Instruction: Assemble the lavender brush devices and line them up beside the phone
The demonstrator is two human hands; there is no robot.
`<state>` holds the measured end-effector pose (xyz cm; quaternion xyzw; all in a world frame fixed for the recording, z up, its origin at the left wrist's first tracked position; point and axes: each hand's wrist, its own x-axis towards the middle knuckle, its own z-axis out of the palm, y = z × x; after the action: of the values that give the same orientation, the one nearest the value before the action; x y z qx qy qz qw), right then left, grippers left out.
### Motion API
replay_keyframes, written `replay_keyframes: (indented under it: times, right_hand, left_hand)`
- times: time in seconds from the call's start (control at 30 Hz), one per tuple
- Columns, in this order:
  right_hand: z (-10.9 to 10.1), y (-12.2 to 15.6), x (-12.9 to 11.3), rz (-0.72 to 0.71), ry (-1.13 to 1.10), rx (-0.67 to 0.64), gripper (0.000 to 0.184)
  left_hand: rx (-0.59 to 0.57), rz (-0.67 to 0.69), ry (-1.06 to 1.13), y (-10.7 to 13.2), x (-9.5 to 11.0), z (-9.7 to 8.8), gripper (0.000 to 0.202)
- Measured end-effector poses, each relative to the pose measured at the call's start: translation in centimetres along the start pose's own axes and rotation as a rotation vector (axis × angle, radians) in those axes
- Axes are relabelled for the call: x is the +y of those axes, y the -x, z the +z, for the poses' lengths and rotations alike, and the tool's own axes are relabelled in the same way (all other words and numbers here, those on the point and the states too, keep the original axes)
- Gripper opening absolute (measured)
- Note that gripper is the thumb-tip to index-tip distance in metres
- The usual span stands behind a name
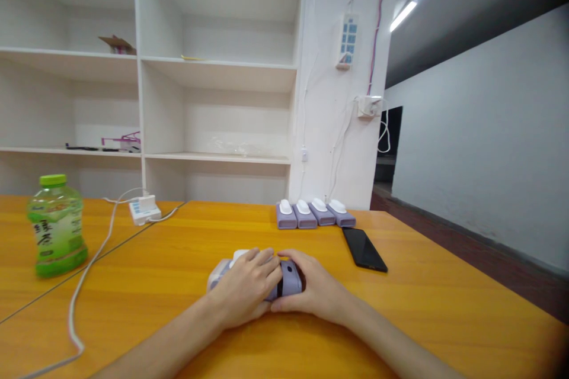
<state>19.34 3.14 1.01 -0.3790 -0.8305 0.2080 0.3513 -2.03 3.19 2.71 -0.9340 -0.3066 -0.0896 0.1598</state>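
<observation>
On the table in front of me lies a lavender plastic device (291,279) with a small dark hole in its right end and a dark gap across it. My left hand (249,285) is closed over its left and middle part, hiding most of it. White and lavender parts show beyond that hand's back; whether they belong to the same device I cannot tell. Around the right end, my right hand (317,284) grips with thumb below and fingers above. The two hands nearly touch. Farther back stand several lavender blocks with white tops (306,214) in a row.
A black phone (364,250) lies to the right on the orange wooden table (422,308). At the left are a green bottle (57,228), a white power strip (144,211) and a white cable (84,284) running forward. White shelves (217,65) rise behind the table.
</observation>
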Motion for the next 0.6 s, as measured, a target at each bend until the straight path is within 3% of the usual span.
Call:
replay_keyframes:
  times: [0.23, 0.33, 0.43, 0.5, 0.6]
  right_hand:
    - [0.5, -0.1, 0.6, -0.018, -0.049, 0.020, 0.082]
    - [0.4, -0.3, 1.0, -0.041, -0.067, 0.014, 0.085]
    - [-0.2, -0.3, 1.4, -0.028, -0.020, -0.015, 0.096]
    - [-0.8, -0.1, 1.8, -0.014, 0.023, -0.063, 0.099]
    - [-1.7, 0.2, 2.3, 0.034, 0.037, -0.116, 0.099]
  left_hand:
    - [0.005, -0.050, 0.065, -0.3, 0.8, -0.4, 0.039]
    - [0.093, -0.123, 0.158, -0.2, 0.8, -0.7, 0.062]
    - [0.134, -0.115, 0.249, 0.4, -0.8, -1.0, 0.094]
    - [0.088, -0.117, 0.331, 1.2, -2.6, -1.1, 0.109]
    - [-0.027, -0.260, 0.519, 2.3, -5.3, -0.8, 0.122]
